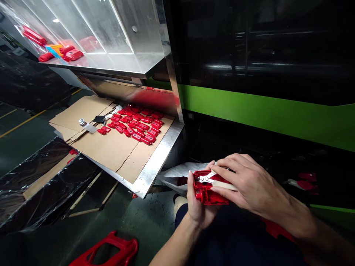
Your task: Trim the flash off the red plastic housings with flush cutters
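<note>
"Lying which way, that red part [215, 200]?"

"Sideways: its long axis runs left to right, hollow face up, with a round knob near the left thumb. The plier-like tool [219, 184] over it runs roughly the same way, metal head pointing left, pale handles to the right."

"And the hands?"

"The left hand [197, 208] comes up from below, fingers gripping the part's left end, thumb upright along the edge. The right hand [246, 181] reaches in from the right, back upward, its fingers wrapped about the tool's handles, which stand apart in a V."

"Where is the part, then?"

"Held up in front of the person's body, apart from the table [158, 157] (more red pieces [134, 125] lie clustered on cardboard [102, 147] there)."

"How does it look?"

"Glossy, shell-like, with ribs inside; the right hand and tool cover some of it."
</note>
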Demonstrator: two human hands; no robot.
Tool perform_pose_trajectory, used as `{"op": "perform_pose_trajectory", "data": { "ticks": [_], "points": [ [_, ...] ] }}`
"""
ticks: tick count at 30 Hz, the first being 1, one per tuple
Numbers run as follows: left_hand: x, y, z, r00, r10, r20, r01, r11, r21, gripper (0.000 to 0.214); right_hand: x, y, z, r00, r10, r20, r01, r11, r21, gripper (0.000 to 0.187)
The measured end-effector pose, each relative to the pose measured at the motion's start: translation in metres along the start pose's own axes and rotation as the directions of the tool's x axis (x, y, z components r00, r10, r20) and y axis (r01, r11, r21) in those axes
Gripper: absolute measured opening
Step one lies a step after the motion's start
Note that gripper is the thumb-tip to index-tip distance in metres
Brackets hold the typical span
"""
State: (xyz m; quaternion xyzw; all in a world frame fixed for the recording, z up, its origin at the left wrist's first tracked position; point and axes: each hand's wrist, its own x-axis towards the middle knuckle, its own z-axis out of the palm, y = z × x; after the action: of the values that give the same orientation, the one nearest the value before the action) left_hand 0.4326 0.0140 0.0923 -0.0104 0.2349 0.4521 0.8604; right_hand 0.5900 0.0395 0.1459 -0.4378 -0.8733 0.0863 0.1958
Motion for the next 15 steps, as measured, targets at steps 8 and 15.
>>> {"op": "perform_pose_trajectory", "data": {
  "ticks": [8,15],
  "points": [
    [0.0016,0.0023,-0.003,0.986,-0.078,0.148,0.079,0.997,0.0,0.081,0.004,-0.0022,0.0008,0.999,-0.05,-0.006,0.05,0.997,-0.062,0.026],
    [0.004,0.0038,-0.0091,0.989,-0.076,0.13,0.072,0.997,0.033,0.081,0.0043,0.0042,0.0058,0.998,-0.035,0.058,0.038,0.998,-0.056,0.024]
  ]
}}
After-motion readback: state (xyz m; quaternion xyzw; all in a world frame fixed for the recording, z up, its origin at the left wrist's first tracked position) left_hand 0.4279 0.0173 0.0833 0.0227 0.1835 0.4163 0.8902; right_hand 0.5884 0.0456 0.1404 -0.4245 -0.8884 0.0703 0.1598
